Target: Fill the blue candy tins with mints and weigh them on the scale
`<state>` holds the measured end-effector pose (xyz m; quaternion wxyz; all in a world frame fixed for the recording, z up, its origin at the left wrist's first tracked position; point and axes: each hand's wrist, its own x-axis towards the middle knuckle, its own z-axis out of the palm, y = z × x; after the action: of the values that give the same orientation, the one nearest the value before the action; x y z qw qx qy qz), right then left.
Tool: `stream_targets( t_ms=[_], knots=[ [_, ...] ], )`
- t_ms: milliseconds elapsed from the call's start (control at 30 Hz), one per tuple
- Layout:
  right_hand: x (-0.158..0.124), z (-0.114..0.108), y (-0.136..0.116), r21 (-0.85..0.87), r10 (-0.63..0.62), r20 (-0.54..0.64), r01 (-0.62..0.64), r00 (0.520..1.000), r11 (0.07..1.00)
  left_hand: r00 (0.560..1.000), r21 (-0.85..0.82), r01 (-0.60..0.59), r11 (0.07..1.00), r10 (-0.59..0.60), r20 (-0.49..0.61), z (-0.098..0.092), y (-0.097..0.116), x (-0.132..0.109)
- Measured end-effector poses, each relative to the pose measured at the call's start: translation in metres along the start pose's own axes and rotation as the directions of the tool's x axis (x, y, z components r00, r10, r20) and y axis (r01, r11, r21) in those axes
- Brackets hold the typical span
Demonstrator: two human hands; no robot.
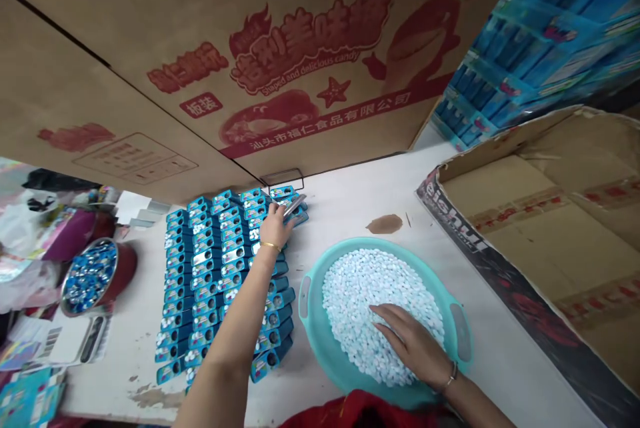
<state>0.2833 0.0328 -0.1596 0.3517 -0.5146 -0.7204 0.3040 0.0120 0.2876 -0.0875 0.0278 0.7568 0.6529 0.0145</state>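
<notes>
My left hand [275, 227] reaches over the far right end of the rows of small blue boxes [233, 238]. Its fingers are closed around a shiny metal tool [295, 207], perhaps a small scoop or funnel; its full shape is hidden. The boxes stand close together, each with a dark round hole in its top, and white pieces show on some. My right hand [410, 341] rests on the heap of small white candies [370, 281], fingers stretched out and thumb apart. The candies lie in a round turquoise basin [320, 348] with two side handles.
Large brown cartons [210, 35] wall off the back. An open cardboard box [540, 201] stands at the right, with stacked blue packages [540, 48] behind it. At the left sits a red bowl [125, 268] of blue-and-silver wrapped pieces, near a white device [70, 340].
</notes>
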Motion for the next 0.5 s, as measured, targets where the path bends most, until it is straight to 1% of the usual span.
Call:
stream_targets(
  t_ms=[33,100,200,267,333,400,467,500],
  knots=[
    [0.002,0.001,-0.001,0.001,-0.005,0.006,0.005,1.000,1.000,1.000,0.009,-0.014,1.000,0.014,-0.004,-0.001,0.005,0.001],
    [0.008,0.004,-0.005,0.007,-0.010,0.016,0.010,1.000,1.000,0.997,0.020,-0.080,0.997,0.080,0.013,-0.001,0.016,0.007],
    [0.020,0.005,-0.012,0.031,-0.011,0.032,0.010,0.999,0.999,0.977,0.059,-0.193,0.979,0.186,0.107,0.002,0.029,0.024],
    [0.024,0.004,-0.015,0.045,-0.006,0.032,0.005,0.999,0.999,0.963,0.080,-0.230,0.970,0.215,0.160,0.004,0.031,0.034],
    [0.025,0.001,-0.015,0.050,-0.003,0.019,0.002,1.000,0.999,0.959,0.086,-0.233,0.969,0.214,0.185,0.002,0.028,0.039],
    [0.020,-0.004,-0.012,0.048,-0.009,-0.001,0.009,1.000,0.999,0.962,0.073,-0.228,0.971,0.213,0.172,-0.003,0.025,0.032],
    [0.010,-0.012,-0.009,0.048,-0.016,-0.047,0.019,0.999,0.999,0.967,0.004,-0.241,0.970,0.240,0.087,-0.012,0.027,0.011],
    [0.004,-0.017,-0.007,0.046,-0.009,-0.090,0.013,0.996,0.999,0.964,-0.054,-0.264,0.963,0.266,0.027,-0.016,0.031,-0.005]
  ],
)
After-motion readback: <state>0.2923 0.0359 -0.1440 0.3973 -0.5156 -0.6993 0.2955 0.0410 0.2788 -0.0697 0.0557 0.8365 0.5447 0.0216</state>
